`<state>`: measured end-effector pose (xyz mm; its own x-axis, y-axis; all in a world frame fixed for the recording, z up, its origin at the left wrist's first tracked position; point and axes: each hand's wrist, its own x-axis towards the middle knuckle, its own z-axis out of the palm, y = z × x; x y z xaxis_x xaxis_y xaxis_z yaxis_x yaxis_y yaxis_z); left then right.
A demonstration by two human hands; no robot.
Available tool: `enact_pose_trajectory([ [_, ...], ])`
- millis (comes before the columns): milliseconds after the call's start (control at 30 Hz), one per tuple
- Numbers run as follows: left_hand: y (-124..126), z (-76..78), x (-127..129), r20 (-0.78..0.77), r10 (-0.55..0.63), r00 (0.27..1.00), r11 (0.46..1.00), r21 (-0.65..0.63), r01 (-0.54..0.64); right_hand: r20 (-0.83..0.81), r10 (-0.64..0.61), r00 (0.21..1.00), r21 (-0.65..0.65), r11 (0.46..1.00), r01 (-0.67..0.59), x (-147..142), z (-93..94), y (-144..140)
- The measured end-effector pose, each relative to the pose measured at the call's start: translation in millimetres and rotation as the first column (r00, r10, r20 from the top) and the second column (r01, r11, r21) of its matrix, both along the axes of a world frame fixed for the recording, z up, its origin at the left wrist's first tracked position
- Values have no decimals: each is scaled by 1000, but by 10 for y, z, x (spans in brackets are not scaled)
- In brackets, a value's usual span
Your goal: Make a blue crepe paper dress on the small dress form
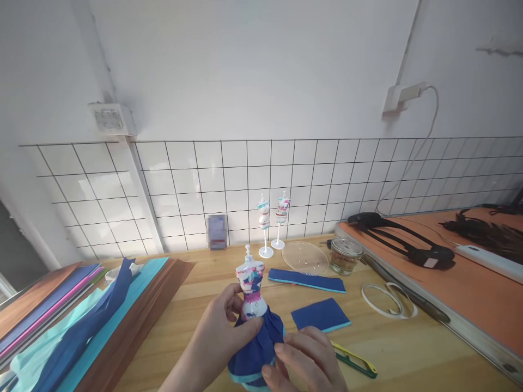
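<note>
A small dress form, white with pink and blue marks, stands upright before me in a dark blue skirt with a light blue hem. My left hand is closed around it at the waist, its thumb pressing the skirt's top edge. On the skirt's right side, my right hand has its bent fingertips against the cloth; whether they pinch a fold is hard to make out. Close by lie a blue fabric rectangle, a long blue fabric strip and yellow-green thread snips, partly behind my right hand.
Two more dress forms stand near the tiled wall, beside a clear round plate and a glass jar. White elastic loops lie right. Stacked fabrics fill the left. An orange-topped surface holds a black strap-like device.
</note>
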<state>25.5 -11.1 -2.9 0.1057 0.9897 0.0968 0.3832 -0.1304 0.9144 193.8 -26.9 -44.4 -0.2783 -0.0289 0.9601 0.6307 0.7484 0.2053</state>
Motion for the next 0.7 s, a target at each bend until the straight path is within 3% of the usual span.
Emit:
enact_pose_trajectory([
  [233, -36, -68, 62, 17, 11, 1000, 1000, 9, -12, -15, 3, 1000, -88, 996, -4, -80, -61, -23],
  [533, -56, -115, 126, 102, -11, 995, 1000, -4, 11, -146, -17, 989, -80, 997, 5, -88, -164, -16],
  [700, 9, -215, 93, 237, 29, 971, 1000, -15, -26, 88, 16, 996, -105, 994, -7, 10, -233, 3],
])
